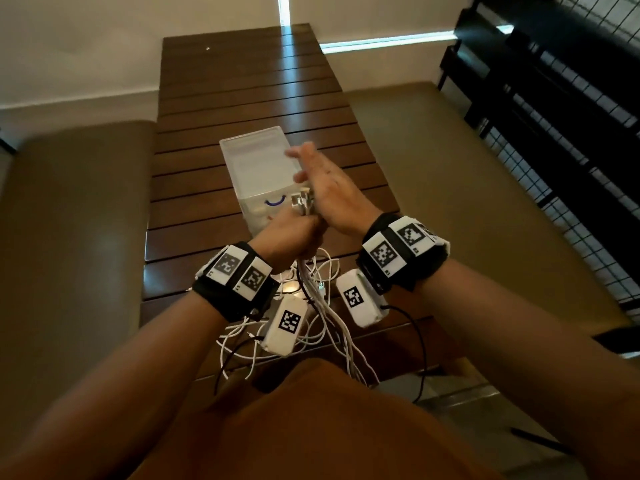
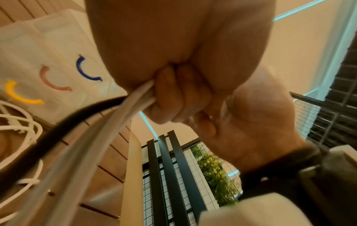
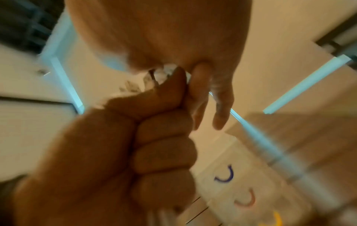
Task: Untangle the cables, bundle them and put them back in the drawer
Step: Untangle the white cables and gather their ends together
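Head view: the left hand [image 1: 292, 237] is a closed fist around a gathered bunch of cables [image 1: 313, 289], its grip clamped on them. The connector ends [image 1: 303, 200] stick up out of the fist toward 12 o'clock, while the long tails hang toward 6 o'clock and spill in loose loops over the near edge of the slatted wooden table [image 1: 249, 98]. The right hand [image 1: 327, 188] stands at 2 o'clock from the fist, fingers straight and spread, its palm against the connector ends and holding nothing. The translucent drawer unit [image 1: 256, 164] sits on the table at 12 o'clock, just behind both hands.

Left wrist view: curled fingers [image 2: 170, 97] wrap the white cables [image 2: 108, 130] and one black cable [image 2: 58, 130], which run out toward 7 o'clock. More white loops [image 2: 23, 126] lie on the table at 9 o'clock. The drawer unit's front, with blue, pink and yellow handles [image 2: 85, 68], is at 10 o'clock.

Right wrist view, blurred: the left fist [image 3: 135, 152] fills the lower frame, its thumb lying up along the bundle, and the right hand's straight fingers [image 3: 222, 110] point past it toward 5 o'clock. The drawer unit [image 3: 241, 191] lies at 5 o'clock.

The bundle's long axis runs from the fist down toward the person, so the free right hand, nearer the top ends, looks best placed to slide down the tails and draw them into a coil while the left hand anchors them.
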The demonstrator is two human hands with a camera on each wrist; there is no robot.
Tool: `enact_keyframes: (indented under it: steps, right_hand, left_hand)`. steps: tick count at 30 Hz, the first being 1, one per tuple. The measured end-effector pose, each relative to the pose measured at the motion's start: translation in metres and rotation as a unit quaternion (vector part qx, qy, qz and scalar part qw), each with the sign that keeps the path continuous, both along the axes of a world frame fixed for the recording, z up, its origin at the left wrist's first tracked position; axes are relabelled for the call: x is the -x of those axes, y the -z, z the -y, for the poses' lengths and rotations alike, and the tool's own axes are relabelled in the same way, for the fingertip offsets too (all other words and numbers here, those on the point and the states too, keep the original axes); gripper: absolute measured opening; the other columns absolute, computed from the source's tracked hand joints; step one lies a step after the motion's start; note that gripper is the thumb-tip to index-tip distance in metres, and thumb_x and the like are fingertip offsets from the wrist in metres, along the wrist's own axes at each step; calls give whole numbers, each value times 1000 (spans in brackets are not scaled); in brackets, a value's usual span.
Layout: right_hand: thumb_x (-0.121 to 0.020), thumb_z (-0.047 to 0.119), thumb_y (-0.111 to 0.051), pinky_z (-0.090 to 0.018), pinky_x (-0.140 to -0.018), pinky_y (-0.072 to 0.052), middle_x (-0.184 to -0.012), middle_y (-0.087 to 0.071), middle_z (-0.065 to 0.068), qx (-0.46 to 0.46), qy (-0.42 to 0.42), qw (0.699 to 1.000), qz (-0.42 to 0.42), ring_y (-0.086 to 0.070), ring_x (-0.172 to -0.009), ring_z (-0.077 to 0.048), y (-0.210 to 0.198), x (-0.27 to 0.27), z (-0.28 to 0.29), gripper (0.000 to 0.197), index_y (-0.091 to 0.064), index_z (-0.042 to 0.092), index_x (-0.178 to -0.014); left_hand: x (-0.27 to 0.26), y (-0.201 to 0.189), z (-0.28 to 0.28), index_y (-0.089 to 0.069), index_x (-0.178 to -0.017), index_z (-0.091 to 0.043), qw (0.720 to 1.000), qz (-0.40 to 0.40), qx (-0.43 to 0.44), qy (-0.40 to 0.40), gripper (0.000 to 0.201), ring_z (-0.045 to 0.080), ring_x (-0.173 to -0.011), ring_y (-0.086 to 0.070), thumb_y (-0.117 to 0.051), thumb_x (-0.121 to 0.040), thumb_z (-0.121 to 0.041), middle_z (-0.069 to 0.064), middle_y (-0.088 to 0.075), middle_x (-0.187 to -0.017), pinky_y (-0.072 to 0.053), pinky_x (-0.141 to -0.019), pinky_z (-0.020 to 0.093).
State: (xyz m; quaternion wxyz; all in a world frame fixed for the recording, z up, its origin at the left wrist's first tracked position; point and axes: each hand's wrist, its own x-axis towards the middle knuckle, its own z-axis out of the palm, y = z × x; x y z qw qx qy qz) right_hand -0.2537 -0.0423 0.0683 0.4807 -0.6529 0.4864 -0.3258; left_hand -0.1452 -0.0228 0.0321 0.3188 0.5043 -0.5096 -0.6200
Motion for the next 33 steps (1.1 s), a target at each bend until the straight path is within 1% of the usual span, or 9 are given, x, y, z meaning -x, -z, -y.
enact_keyframes:
  steps: [2, 4, 6, 10, 16, 21, 24, 30, 33]
  right_hand:
    - [-98, 60, -14, -33, -77, -55, -102, -62, 3, -98, 35, 989, 107, -64, -91, -8, 10, -4, -3, 62, -47, 22, -134]
    - [-95, 66, -14, -26, -56, -52, -87, -68, -2, -205, 20, 972, 114, -66, -71, -11, 26, -10, -10, 69, -57, 18, -120]
    - [-86, 78, -18, -29, -51, -48, -75, -66, -11, -259, -28, 959, 112, -63, -58, -21, 51, -20, -17, 85, -62, 10, -110]
    - [-91, 72, -15, -19, -40, -27, -43, -37, 0, -334, -82, 930, 128, -28, -34, -12, 93, -32, -37, 80, -60, 6, -85]
    - [-95, 66, -25, -17, -39, -21, -40, -31, 7, -380, -84, 921, -22, -24, -34, -10, 125, 6, -60, 66, -53, 15, -63]
    - [-103, 41, -36, -17, -41, -35, -50, -47, 6, -293, -161, 904, -268, -43, -40, -8, 139, 35, -54, 45, -52, 21, -65]
    - [-99, 38, -48, -23, -52, -44, -58, -61, 0, -254, -174, 907, -289, -56, -50, -11, 144, 37, -49, 41, -62, 13, -69]
    - [-93, 17, -60, -19, -60, -43, -74, -62, 12, -114, -103, 950, -272, -57, -65, -4, 139, 16, -35, 13, -70, 19, -85]
    - [-93, 14, -57, -21, -74, -42, -94, -68, 5, -85, -68, 951, -288, -59, -82, -9, 147, 5, -29, 17, -73, 19, -97]
  left_hand:
    - [-5, -3, 1, -51, -83, -7, 990, -106, -48, -81, 14, 13, -47, -45, -51, -97, -11, 1, -49, -60, -35, -44, 20]
    - [-14, -6, 4, -53, -76, -10, 972, -161, -64, -161, 26, 9, -38, -50, -52, -99, -21, -5, -53, -47, -40, -39, 18]
    - [-24, -4, 6, -55, -75, -11, 961, -185, -70, -194, 30, 6, -32, -41, -51, -99, -29, -7, -44, -41, -35, -35, 17]
    - [-53, 8, 12, -59, -86, -10, 945, -233, -64, -220, 42, 4, -32, -21, -37, -102, -42, -8, -24, -40, -23, -32, 17]
    - [-133, 20, 14, -55, -80, -15, 930, -212, -35, -299, 44, 2, -30, -19, -33, -102, -46, -10, -24, -38, -17, -30, 17]
    - [-159, 37, 5, -63, -81, -14, 941, -95, -29, -324, 39, 5, -33, -24, -43, -100, -42, -10, -28, -40, -21, -35, 19]
    - [-157, 46, -3, -69, -78, -17, 956, -15, -16, -294, 39, 6, -35, -26, -47, -99, -41, -9, -30, -41, -19, -39, 21]
    - [-158, 48, -11, -65, -84, -11, 957, -69, -41, -280, 41, 5, -36, -24, -42, -101, -40, -9, -28, -44, -21, -36, 18]
    - [-156, 52, -17, -65, -84, -10, 956, -90, -44, -275, 43, 7, -39, -34, -42, -100, -42, -6, -34, -45, -32, -40, 20]
